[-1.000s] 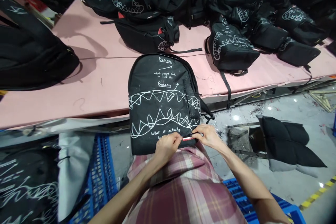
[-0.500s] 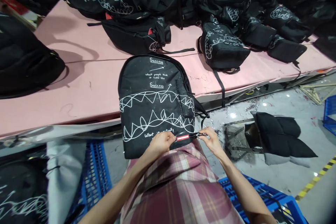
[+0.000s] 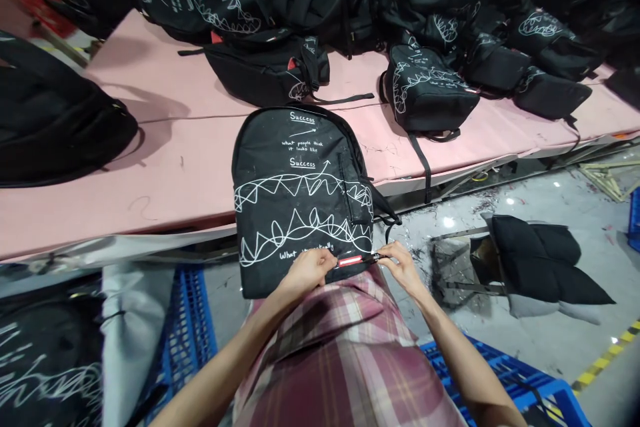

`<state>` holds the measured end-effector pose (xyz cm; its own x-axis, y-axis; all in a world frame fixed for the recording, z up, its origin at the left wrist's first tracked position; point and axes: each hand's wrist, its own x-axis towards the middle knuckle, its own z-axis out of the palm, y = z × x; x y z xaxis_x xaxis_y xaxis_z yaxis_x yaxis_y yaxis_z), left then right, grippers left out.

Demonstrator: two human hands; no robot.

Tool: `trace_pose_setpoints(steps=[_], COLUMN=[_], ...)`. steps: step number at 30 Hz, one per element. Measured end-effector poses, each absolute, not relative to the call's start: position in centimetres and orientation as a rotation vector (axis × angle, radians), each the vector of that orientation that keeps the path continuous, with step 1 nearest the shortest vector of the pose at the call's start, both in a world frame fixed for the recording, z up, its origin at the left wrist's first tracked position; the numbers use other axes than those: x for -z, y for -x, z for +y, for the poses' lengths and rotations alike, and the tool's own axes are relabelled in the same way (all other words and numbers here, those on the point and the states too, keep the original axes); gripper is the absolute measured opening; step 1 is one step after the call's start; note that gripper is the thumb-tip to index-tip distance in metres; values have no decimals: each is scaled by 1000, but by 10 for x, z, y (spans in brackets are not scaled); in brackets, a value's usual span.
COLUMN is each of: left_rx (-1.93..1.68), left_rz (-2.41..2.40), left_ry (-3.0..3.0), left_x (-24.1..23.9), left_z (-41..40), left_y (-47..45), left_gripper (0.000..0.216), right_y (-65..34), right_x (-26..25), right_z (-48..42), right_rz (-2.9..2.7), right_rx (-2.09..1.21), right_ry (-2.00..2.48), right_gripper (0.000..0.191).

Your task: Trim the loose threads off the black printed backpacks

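A black backpack (image 3: 305, 207) printed with white lettering and scribbled lines lies face up, its top on the pink table edge and its bottom against my plaid-covered lap. My left hand (image 3: 313, 268) is closed, thumb and fingertips pinching at the backpack's lower front beside a small red label (image 3: 350, 261). On the label's other side, my right hand (image 3: 400, 265) pinches a thin black object (image 3: 376, 257) that reaches toward the label. Its exact kind is too small to make out. A black strap (image 3: 387, 213) hangs from the backpack's right side.
Several black backpacks (image 3: 430, 90) sit across the pink table (image 3: 175, 173), with one (image 3: 55, 120) at far left. A dark cushioned stool (image 3: 535, 250) stands on the littered floor at right. Blue crates (image 3: 187, 320) flank me, and yellow-black tape (image 3: 605, 360) marks the floor.
The view has shifted slightly, so the surroundings appear a little farther right. Both hands keep nearly the same place and pinch at the red label.
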<state>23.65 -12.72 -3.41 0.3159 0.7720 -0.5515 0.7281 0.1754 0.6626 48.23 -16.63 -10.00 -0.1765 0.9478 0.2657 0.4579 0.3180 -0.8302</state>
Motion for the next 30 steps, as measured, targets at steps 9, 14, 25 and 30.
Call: trace_pose_setpoints(steps=[9,14,25,30], left_rx=[-60,-43,-49,-57], left_rz=[1397,1410,1419,1411], left_ry=[-1551,-1555,-1564,-1568], left_x=[36,36,36,40], left_z=[-127,-127,-128,-129], left_y=[-235,-236,-236,-235], left_gripper=[32,32,31,32], right_y=[-485,-482,-478,-480], right_x=[104,103,89,90], right_z=[-169,-166,-163,-164], right_rz=[-1702,-1787,-1955,-1992], right_rx=[-806,-771,-698,-668], right_ry=[1302,1278,1226,1232], right_gripper=[12,15,17,17])
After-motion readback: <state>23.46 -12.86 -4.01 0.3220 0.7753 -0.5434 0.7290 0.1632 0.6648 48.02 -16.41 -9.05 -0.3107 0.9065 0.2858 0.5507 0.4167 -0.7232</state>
